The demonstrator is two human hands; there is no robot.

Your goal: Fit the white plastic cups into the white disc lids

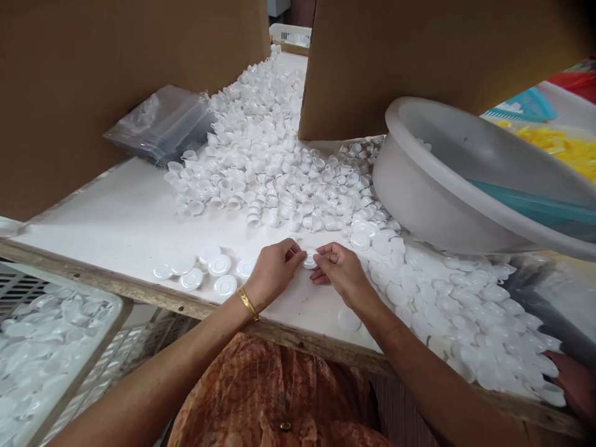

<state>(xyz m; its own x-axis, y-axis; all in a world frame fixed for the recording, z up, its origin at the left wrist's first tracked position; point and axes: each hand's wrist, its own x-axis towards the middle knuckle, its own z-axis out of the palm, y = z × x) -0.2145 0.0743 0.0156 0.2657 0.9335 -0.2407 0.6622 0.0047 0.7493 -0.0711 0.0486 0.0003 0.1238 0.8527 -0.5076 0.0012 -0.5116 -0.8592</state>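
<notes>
Between my two hands, just above the white tabletop, is a small white toy saucer (310, 259). The fingers of my left hand (275, 268) pinch its left edge. On its right edge, the thumb and fingers of my right hand (339, 268) are closed. Several loose white saucers (218, 265) lie to the left of my left hand. Right of my right hand spreads a heap of white saucers (433, 298). Beyond my hands is a large pile of small white toy cups (274, 161).
A big grey basin (419, 186) leans at the right. Cardboard panels (354, 68) stand at the back and left, near a plastic-wrapped packet (162, 121). A crate (112, 329) full of white pieces sits below the table's wooden edge (158, 298).
</notes>
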